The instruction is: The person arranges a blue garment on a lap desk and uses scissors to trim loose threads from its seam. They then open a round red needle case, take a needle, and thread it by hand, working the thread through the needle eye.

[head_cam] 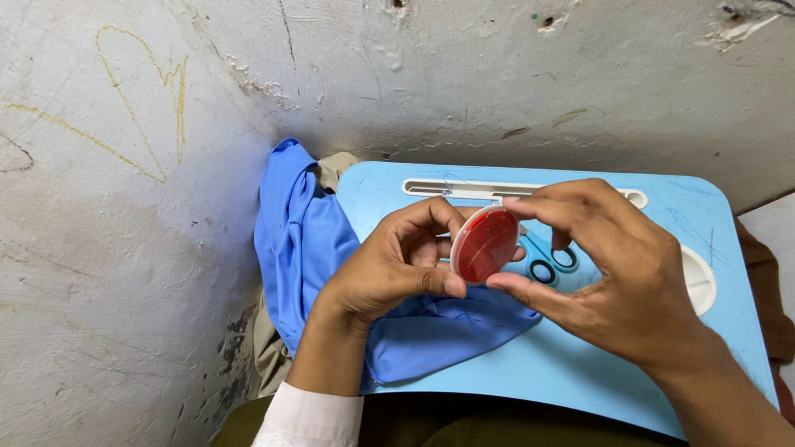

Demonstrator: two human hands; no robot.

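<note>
I hold a small round red case (485, 244) with a white rim up over the light-blue lap tray (580, 372), my left hand (389, 269) and right hand (613, 273) both pinched on its edge by thumb and fingertips. It seems light, stiff and smooth plastic, likely slick, so the rim is the best place to grip. A soft, limp blue cloth (306, 240) drapes off the tray's left; what look like dark scissor handles (553, 265) lie behind, partly hidden.

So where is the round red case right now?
In the head view, the round red case is centre frame, pinched between the left hand and right hand, above the light blue lap desk, beside the blue cloth.
</note>
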